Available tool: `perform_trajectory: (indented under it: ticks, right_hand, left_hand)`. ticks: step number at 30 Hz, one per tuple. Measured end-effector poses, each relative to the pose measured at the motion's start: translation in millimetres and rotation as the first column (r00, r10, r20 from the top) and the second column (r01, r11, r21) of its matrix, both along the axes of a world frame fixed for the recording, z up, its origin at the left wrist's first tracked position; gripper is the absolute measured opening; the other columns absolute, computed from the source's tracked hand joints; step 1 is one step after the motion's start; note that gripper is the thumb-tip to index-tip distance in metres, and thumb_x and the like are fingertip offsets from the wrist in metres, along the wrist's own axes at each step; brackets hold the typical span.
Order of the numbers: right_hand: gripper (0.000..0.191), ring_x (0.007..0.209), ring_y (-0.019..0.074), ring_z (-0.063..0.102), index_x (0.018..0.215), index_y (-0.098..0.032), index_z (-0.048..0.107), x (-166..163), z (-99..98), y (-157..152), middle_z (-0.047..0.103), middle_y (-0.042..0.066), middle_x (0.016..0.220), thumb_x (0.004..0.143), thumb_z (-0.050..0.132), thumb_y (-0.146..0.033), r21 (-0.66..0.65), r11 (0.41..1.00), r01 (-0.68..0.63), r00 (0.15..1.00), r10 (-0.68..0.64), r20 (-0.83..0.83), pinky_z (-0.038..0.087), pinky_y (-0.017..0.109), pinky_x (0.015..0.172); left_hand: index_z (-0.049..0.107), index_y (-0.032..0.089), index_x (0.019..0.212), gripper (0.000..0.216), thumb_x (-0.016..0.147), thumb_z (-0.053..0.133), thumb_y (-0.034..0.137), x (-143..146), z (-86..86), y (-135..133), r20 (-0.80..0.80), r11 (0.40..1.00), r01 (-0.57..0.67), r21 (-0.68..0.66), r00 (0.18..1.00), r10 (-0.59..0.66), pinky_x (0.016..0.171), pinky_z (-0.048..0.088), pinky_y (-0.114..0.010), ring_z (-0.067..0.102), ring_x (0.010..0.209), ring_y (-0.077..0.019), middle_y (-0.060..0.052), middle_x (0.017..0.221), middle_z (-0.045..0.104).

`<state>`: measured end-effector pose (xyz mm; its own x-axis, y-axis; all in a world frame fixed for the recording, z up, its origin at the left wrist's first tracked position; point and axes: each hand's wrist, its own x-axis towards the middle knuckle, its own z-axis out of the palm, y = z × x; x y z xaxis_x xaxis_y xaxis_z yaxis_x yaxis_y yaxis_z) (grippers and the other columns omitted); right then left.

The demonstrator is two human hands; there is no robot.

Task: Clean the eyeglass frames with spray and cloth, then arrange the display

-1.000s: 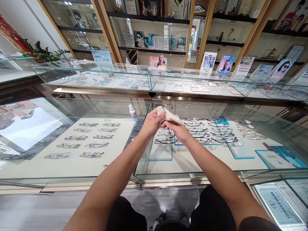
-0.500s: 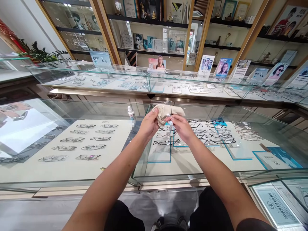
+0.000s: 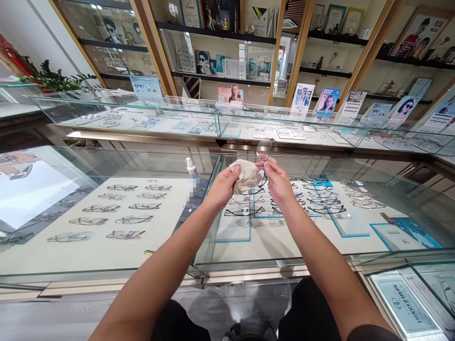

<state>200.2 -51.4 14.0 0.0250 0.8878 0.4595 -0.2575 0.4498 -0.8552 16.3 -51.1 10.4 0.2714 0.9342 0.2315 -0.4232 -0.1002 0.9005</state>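
My left hand is closed on a beige cleaning cloth, bunched over one end of a pair of glasses. My right hand pinches the dark-framed glasses, whose free lens sticks up above my fingers. Both hands hover over the glass top of a display counter. Inside the counter, rows of spectacle frames lie on a pale tray at left, and more dark frames lie on white and blue mats at right.
A small white spray bottle stands on the counter left of my hands. A second glass counter with frames runs behind. Shelves with pictures and cards line the back wall. A plant sits at far left.
The cloth covered the glasses between both hands before. Now my right hand has turned the glasses so one lens stands clear above the cloth, and both hands sit slightly higher.
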Motion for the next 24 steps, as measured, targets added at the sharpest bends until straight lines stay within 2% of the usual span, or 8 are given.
perform_trajectory:
  ticks: [3, 7, 14, 17, 24]
  right_hand:
    - [0.035, 0.153, 0.0302, 0.05, 0.093, -0.03, 0.087, -3, -0.5, -2, 0.066, 0.005, 0.149, 0.09, 0.08, -0.064, -0.015, 0.998, -0.061, 0.998, 0.061, -0.006, 0.04, 0.046, 0.127]
    - [0.038, 0.144, 0.0307, 0.057, 0.093, -0.029, 0.087, -8, -1.2, -3, 0.067, 0.006, 0.149, 0.084, 0.084, -0.066, -0.081, 0.991, -0.103, 0.994, 0.098, -0.054, 0.049, 0.043, 0.117]
    - [0.036, 0.132, 0.0269, 0.064, 0.092, -0.027, 0.087, -14, -1.9, -7, 0.067, 0.006, 0.15, 0.086, 0.084, -0.062, -0.121, 0.981, -0.152, 0.986, 0.143, -0.084, 0.055, 0.037, 0.107]
    - [0.036, 0.135, 0.0266, 0.063, 0.093, -0.028, 0.087, -15, -3.3, -8, 0.068, 0.006, 0.148, 0.087, 0.083, -0.063, -0.12, 0.98, -0.157, 0.986, 0.148, -0.075, 0.054, 0.036, 0.109]
    - [0.034, 0.148, 0.0276, 0.056, 0.099, -0.03, 0.089, -17, -5.1, -11, 0.069, 0.006, 0.145, 0.093, 0.079, -0.062, -0.063, 0.981, -0.183, 0.982, 0.185, 0.025, 0.045, 0.039, 0.122]
  left_hand:
    - [0.075, 0.016, 0.131, 0.066, 0.087, 0.084, 0.065, 5, -0.7, -8, -0.065, 0.998, 0.057, -0.017, 0.996, -0.058, 0.077, 0.055, -0.028, 0.073, 0.089, -0.0197, -0.007, 0.103, 0.082]
    - [0.074, 0.017, 0.134, 0.069, 0.088, 0.082, 0.067, 8, -2.4, -13, -0.109, 0.995, 0.097, -0.018, 0.989, -0.098, 0.072, 0.051, -0.026, 0.068, 0.08, -0.0161, -0.005, 0.097, 0.08]
    - [0.077, 0.014, 0.108, 0.061, 0.084, 0.084, 0.07, 11, -3.9, -15, -0.128, 0.997, 0.079, -0.018, 0.988, -0.081, 0.065, 0.046, -0.023, 0.061, 0.068, -0.0121, -0.002, 0.078, 0.071]
    - [0.077, 0.014, 0.103, 0.058, 0.084, 0.085, 0.068, 12, -3.0, -16, -0.102, 0.997, 0.08, -0.018, 0.991, -0.081, 0.064, 0.047, -0.024, 0.062, 0.067, -0.0123, -0.003, 0.077, 0.072]
    - [0.079, 0.015, 0.106, 0.056, 0.082, 0.089, 0.064, 11, -6.2, -11, -0.067, 0.999, 0.035, -0.018, 0.997, -0.036, 0.064, 0.047, -0.025, 0.063, 0.067, -0.0132, -0.003, 0.077, 0.073]
